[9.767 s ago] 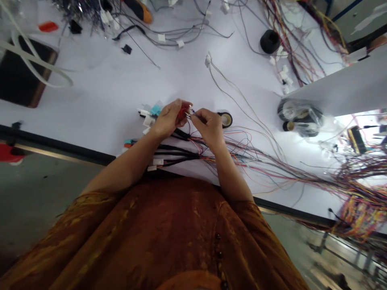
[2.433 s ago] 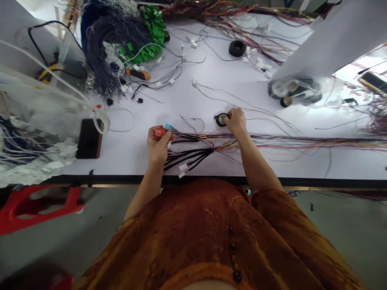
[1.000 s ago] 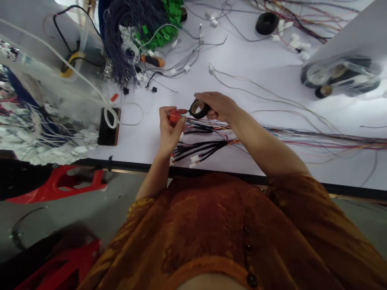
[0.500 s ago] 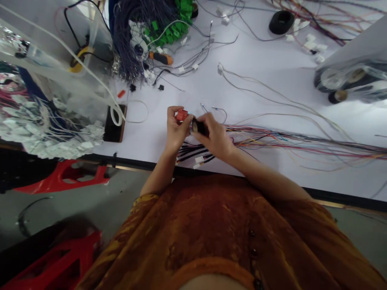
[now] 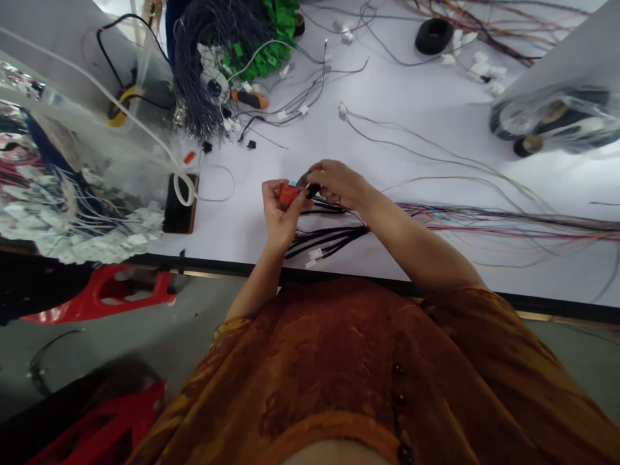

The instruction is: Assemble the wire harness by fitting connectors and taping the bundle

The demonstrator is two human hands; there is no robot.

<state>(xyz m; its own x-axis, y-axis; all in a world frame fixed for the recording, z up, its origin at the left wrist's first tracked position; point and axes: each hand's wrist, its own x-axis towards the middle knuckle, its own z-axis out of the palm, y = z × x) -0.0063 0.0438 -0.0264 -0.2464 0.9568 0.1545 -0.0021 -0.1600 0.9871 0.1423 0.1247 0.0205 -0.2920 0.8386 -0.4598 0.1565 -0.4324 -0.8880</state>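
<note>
My left hand (image 5: 279,219) is closed on a red connector (image 5: 287,194) just above the white worktop. My right hand (image 5: 343,183), fingers curled, grips a roll of black tape (image 5: 313,190) close against the connector's wire side. A strip of tape seems to run between the two hands, though the fingers partly hide it. Black-sleeved wires (image 5: 334,236) lie beneath my hands, and white connectors (image 5: 314,254) sit at their near ends. Thin coloured wires (image 5: 465,216) trail off to the right along the worktop.
Grey wires with green connectors (image 5: 261,55) are heaped at the back left, beside an orange-and-black tool (image 5: 250,99). A dark phone-like slab (image 5: 179,210) lies left. White connectors (image 5: 82,219) hang in a bundle farther left. Wrapped black rolls (image 5: 557,119) stand right; another black roll (image 5: 434,35) lies behind.
My right hand has swung up and over the red connector with the tape roll, its wrist now higher. The connector has turned in my left hand. The whole view has shifted slightly.
</note>
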